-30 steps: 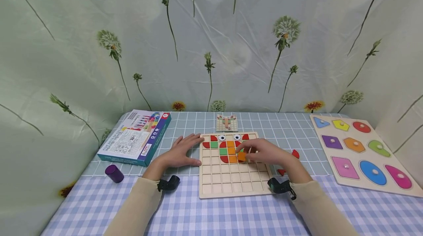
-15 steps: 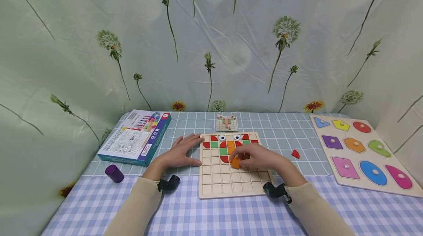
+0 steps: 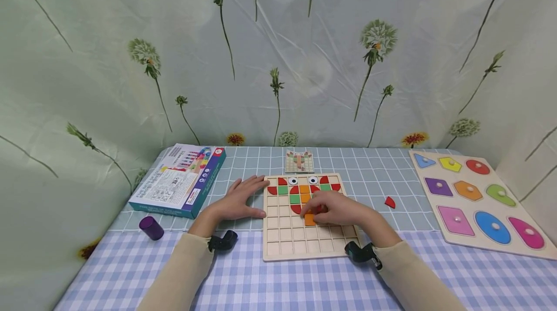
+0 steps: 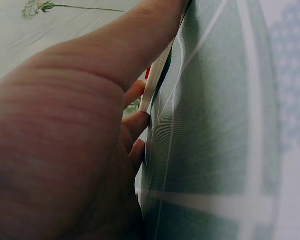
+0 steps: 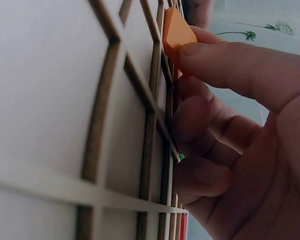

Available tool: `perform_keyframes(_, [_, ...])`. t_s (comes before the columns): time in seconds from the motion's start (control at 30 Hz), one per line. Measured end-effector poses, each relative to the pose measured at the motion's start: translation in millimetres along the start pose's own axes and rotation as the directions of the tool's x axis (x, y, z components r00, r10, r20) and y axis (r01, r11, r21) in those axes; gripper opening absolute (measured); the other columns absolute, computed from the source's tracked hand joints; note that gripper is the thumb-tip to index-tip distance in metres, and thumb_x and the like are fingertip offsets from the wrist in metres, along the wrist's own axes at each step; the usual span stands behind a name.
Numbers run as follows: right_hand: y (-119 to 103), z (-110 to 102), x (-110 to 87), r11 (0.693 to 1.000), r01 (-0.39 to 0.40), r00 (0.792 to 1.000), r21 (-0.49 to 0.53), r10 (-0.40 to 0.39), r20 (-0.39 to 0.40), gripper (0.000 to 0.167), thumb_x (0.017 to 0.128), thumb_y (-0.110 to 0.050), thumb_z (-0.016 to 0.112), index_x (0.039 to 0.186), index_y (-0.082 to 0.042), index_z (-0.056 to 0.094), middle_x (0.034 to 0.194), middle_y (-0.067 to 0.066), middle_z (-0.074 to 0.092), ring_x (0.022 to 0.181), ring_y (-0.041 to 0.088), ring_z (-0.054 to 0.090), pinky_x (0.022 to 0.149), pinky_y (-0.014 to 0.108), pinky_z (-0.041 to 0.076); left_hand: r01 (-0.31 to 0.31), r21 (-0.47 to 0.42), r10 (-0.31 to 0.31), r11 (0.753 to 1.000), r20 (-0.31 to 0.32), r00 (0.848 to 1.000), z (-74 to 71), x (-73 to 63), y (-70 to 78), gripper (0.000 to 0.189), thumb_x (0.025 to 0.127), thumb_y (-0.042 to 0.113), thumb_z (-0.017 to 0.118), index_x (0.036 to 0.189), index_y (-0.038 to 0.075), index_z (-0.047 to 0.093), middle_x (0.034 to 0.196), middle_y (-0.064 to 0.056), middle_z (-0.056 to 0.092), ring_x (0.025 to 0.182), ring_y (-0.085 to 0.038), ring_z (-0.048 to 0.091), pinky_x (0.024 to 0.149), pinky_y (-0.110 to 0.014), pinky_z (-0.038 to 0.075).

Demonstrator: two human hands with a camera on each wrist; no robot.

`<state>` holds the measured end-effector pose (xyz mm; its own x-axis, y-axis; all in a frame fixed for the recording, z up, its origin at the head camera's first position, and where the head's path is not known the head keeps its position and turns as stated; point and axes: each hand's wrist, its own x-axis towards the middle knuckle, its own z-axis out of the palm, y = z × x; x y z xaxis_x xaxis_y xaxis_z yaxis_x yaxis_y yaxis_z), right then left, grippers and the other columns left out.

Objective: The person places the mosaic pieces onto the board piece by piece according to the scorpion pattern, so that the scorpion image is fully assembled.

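In the head view, a wooden grid board [image 3: 286, 249] lies on the table with red, green and orange tiles and two eye tiles in its upper cells. My right hand [image 3: 337, 208] is over the board's middle. Its thumb and index finger pinch an orange square tile [image 3: 310, 220]. The right wrist view shows that tile [image 5: 179, 36] tilted against the grid ridges, the other fingers curled beside it. My left hand [image 3: 243, 200] lies spread along the board's left edge, fingertips and thumb touching it. Tiles under the right hand are partly hidden.
Behind the board stands a small pattern card [image 3: 299, 162]. A loose red quarter-round tile [image 3: 389, 202] lies to its right, before a knobbed shape puzzle [image 3: 505, 212]. A printed box [image 3: 178, 183] and a purple cylinder [image 3: 151, 228] are at the left.
My right hand has moved left and slightly toward me with the orange tile, lowering it onto the grid below the orange column. My left hand stays in place.
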<state>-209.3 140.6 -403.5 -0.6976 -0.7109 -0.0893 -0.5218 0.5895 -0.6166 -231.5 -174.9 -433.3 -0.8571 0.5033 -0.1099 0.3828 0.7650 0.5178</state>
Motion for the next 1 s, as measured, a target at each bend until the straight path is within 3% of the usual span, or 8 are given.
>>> perform_keyframes(0.7, [0.4, 1.6, 1.1, 0.999, 0.024, 1.0, 0.027, -0.024, -0.012, 0.022, 0.087, -0.006, 0.072, 0.104, -0.02, 0.074, 0.091, -0.003, 0.061, 0.081, 0.012, 0.052, 0.069, 0.021, 0.045, 0.0, -0.001, 0.0, 1.0, -0.003, 1.0, -1.0, -1.4, 1.8, 0.091, 0.082, 0.054, 0.076, 0.157, 0.024, 0.034, 0.168, -0.004, 0.024, 0.157, -0.032, 0.011, 0.125, -0.061, -0.002])
perform_keyframes(1.0, [1.5, 2.3, 0.6, 0.999, 0.031, 0.999, 0.045, -0.03, -0.01, 0.021, 0.087, -0.005, 0.072, 0.103, -0.018, 0.075, 0.088, -0.003, 0.063, 0.078, 0.007, 0.052, 0.069, 0.02, 0.047, 0.005, -0.002, -0.005, 1.0, -0.005, 1.0, -1.1, -2.2, 2.9, 0.092, 0.082, 0.053, 0.077, 0.157, 0.022, 0.034, 0.168, -0.004, 0.024, 0.157, -0.032, 0.011, 0.125, -0.061, -0.002])
